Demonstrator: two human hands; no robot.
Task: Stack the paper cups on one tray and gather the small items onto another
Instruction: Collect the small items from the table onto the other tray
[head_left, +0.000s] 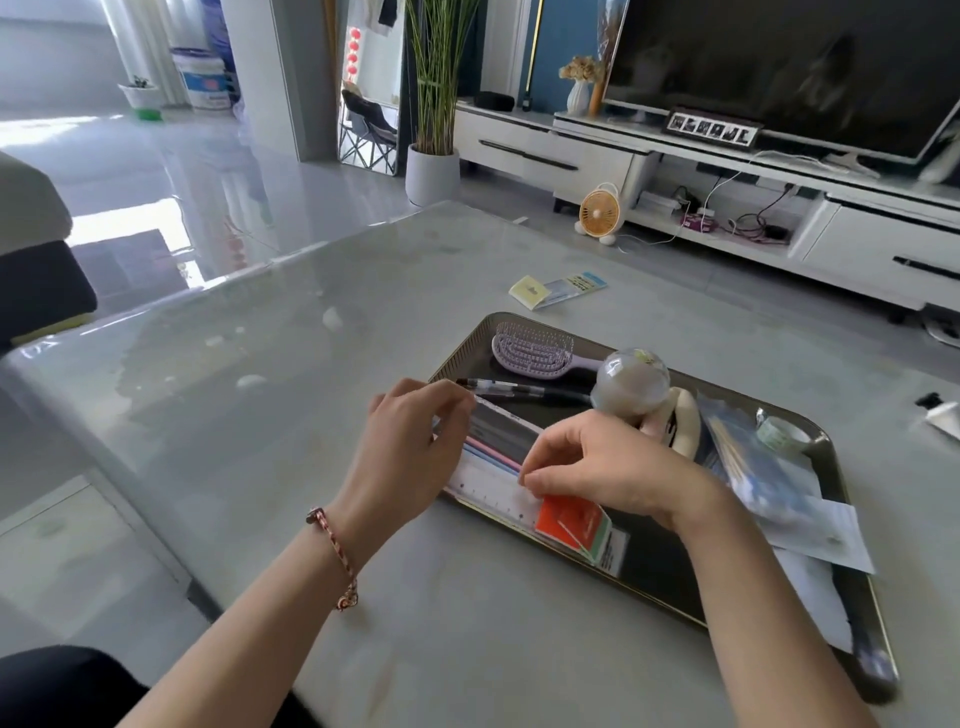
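Observation:
A dark tray (670, 582) lies on the grey table, right of centre. In it are a lilac hairbrush (535, 353), a black pen (519, 389), a clear ball (631, 384), a cream hair clip (683, 423), plastic packets (763, 467) and an orange card box (571, 519). Both hands hold a clear pencil case with a ruler edge (498, 457) at the tray's left rim. My left hand (410, 441) grips its far end and my right hand (608, 462) pinches its near end. No paper cups are in view.
A yellow and blue packet (556, 288) lies on the table beyond the tray. A white tube with a black cap (943, 413) lies at the right edge. Past the table stand a TV cabinet, a small fan (600, 213) and a potted plant.

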